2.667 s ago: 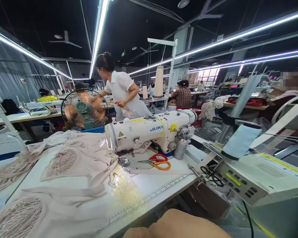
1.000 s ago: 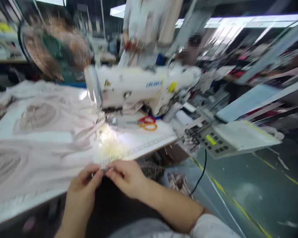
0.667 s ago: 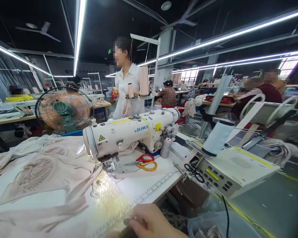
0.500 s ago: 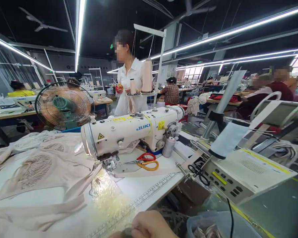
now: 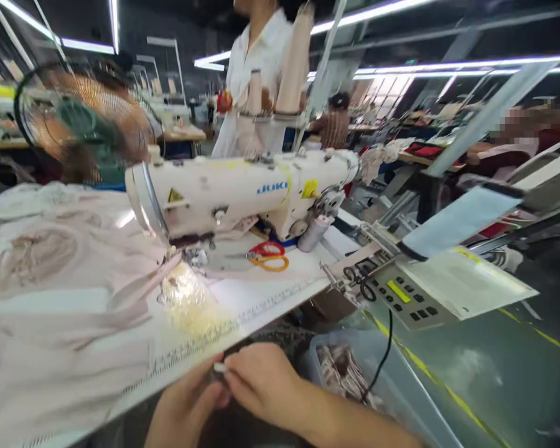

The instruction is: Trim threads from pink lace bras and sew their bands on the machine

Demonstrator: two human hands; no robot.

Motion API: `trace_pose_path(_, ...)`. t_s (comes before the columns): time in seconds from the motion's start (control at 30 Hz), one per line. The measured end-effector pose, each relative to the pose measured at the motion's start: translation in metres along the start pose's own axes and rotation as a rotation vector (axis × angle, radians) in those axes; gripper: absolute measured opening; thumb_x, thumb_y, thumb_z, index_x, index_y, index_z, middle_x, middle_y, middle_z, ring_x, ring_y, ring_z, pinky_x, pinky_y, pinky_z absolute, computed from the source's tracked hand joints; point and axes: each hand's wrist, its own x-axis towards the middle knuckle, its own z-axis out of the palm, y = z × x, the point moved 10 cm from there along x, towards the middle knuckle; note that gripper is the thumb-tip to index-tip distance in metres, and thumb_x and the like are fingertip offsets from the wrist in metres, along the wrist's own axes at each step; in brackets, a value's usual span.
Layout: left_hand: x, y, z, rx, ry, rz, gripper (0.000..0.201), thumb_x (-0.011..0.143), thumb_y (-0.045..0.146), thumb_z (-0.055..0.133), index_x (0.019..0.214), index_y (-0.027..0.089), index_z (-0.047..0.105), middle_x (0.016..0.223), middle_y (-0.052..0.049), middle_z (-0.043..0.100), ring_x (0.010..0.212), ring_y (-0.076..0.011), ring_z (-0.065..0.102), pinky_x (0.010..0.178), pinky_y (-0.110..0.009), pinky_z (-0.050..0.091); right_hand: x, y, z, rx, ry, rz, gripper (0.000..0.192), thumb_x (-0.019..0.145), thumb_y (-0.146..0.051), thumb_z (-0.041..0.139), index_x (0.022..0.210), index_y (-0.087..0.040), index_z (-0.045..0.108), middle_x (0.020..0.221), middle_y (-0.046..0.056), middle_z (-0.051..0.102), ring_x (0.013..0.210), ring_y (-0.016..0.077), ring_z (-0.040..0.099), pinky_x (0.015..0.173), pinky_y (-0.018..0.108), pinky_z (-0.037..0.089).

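Note:
My left hand point(image 5: 191, 398) and my right hand point(image 5: 266, 379) meet just off the table's front edge, fingers curled together. Between their fingertips shows a small whitish piece point(image 5: 220, 368), too blurred to name. Beyond them stands a white sewing machine point(image 5: 224, 193), with pale beige fabric point(image 5: 135, 289) running to its needle area. Scissors point(image 5: 266, 256) with one red and one orange handle lie on the table beside the machine. A clear plastic patch point(image 5: 186, 298), brightly lit, covers the tabletop in front of the needle.
A ruler strip point(image 5: 280, 295) follows the table's front edge. To the right are a control box point(image 5: 466, 283) with a feeding roller and a translucent bin point(image 5: 420, 386) holding beige strips. A fan point(image 5: 84, 124) stands behind left; a person in white point(image 5: 270, 56) stands behind the machine.
The view has tilted downward, so the machine and room sit higher. Both hands now show fully near the table edge, where before mostly one was visible at the bottom.

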Motion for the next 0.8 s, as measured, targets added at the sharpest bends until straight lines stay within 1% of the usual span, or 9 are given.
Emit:
trace_pose_path(0.03, -0.004, 0.002, 0.0, 0.013, -0.008, 0.019, 0.038, 0.062, 0.044, 0.078, 0.093, 0.022, 0.072, 0.069, -0.002, 0.071, 0.063, -0.0211, 0.065, 0.069, -0.036, 0.056, -0.004, -0.007, -0.013, 0.036, 0.031, -0.017, 0.03, 0.092, -0.025, 0.034, 0.074, -0.019, 0.056, 0.061, 0.001, 0.062, 0.053, 0.0125, 0.054, 0.052, 0.025, 0.037)
trace_pose_path(0.07, -0.008, 0.002, 0.0, 0.001, -0.016, 0.023, 0.038, 0.064, 0.041, 0.076, 0.096, 0.021, 0.072, 0.07, -0.002, 0.071, 0.064, -0.0201, 0.065, 0.07, -0.034, 0.056, -0.006, -0.012, -0.023, 0.06, 0.06, -0.025, 0.033, 0.094, -0.026, 0.032, 0.075, -0.018, 0.057, 0.061, 0.002, 0.062, 0.054, 0.0127, 0.055, 0.053, 0.025, 0.037)
trace_pose_path(0.13, -0.013, 0.0, 0.003, -0.02, -0.057, 0.034, 0.039, 0.068, 0.035, 0.075, 0.103, 0.021, 0.071, 0.077, -0.003, 0.072, 0.069, -0.0181, 0.065, 0.069, -0.029, 0.056, -0.01, -0.014, -0.028, 0.089, 0.059, -0.011, 0.031, 0.095, -0.027, 0.034, 0.08, -0.017, 0.059, 0.065, 0.003, 0.064, 0.058, 0.013, 0.057, 0.056, 0.025, 0.039)
trace_pose_path(0.23, -0.015, -0.007, 0.003, 0.044, -0.077, 0.069, 0.042, 0.068, 0.027, 0.075, 0.11, 0.026, 0.069, 0.084, -0.001, 0.07, 0.067, -0.013, 0.062, 0.062, -0.021, 0.052, -0.017, -0.01, -0.014, 0.127, -0.005, 0.028, 0.025, 0.094, -0.025, 0.039, 0.085, -0.017, 0.061, 0.065, 0.001, 0.063, 0.059, 0.0117, 0.055, 0.058, 0.024, 0.038)
trace_pose_path(0.33, -0.019, -0.017, 0.002, 0.06, -0.082, 0.071, 0.041, 0.068, 0.024, 0.075, 0.109, 0.027, 0.069, 0.086, -0.001, 0.07, 0.067, -0.0121, 0.062, 0.061, -0.019, 0.051, -0.027, -0.011, -0.002, 0.147, -0.056, 0.057, 0.026, 0.094, -0.026, 0.039, 0.083, -0.018, 0.06, 0.062, -0.001, 0.06, 0.057, 0.011, 0.053, 0.057, 0.024, 0.038)
trace_pose_path(0.47, -0.024, -0.027, 0.005, -0.096, -0.111, 0.026, 0.043, 0.068, 0.022, 0.076, 0.11, 0.023, 0.068, 0.079, -0.002, 0.072, 0.067, -0.0138, 0.066, 0.065, -0.021, 0.056, -0.029, -0.018, -0.001, 0.151, -0.074, 0.018, 0.026, 0.095, -0.026, 0.038, 0.085, -0.017, 0.06, 0.067, 0.001, 0.064, 0.059, 0.0107, 0.055, 0.058, 0.023, 0.038)
trace_pose_path(0.57, -0.023, -0.027, 0.005, -0.219, -0.101, 0.016, 0.036, 0.067, 0.022, 0.078, 0.102, 0.021, 0.069, 0.081, -0.003, 0.073, 0.067, -0.0143, 0.069, 0.067, -0.022, 0.058, -0.027, -0.023, -0.003, 0.082, -0.09, -0.037, 0.026, 0.096, -0.026, 0.038, 0.092, -0.015, 0.062, 0.065, 0.001, 0.062, 0.057, 0.0107, 0.053, 0.055, 0.024, 0.036)
trace_pose_path(0.67, -0.024, -0.025, 0.004, -0.272, -0.103, 0.017, 0.031, 0.069, 0.027, 0.077, 0.098, 0.02, 0.071, 0.078, -0.003, 0.074, 0.066, -0.0144, 0.07, 0.066, -0.021, 0.059, -0.028, -0.028, -0.002, 0.026, -0.117, -0.089, 0.027, 0.096, -0.023, 0.037, 0.106, -0.013, 0.06, 0.06, -0.001, 0.059, 0.054, 0.0107, 0.05, 0.052, 0.024, 0.033)
trace_pose_path(0.8, -0.026, -0.027, 0.005, -0.296, -0.109, -0.018, 0.032, 0.069, 0.036, 0.076, 0.097, 0.02, 0.072, 0.075, -0.003, 0.074, 0.061, -0.014, 0.069, 0.059, -0.02, 0.06, -0.032, -0.035, 0.004, 0.122, -0.148, -0.097, 0.029, 0.095, -0.024, 0.038, 0.114, -0.011, 0.056, 0.067, 0.001, 0.063, 0.058, 0.0109, 0.054, 0.055, 0.023, 0.038)
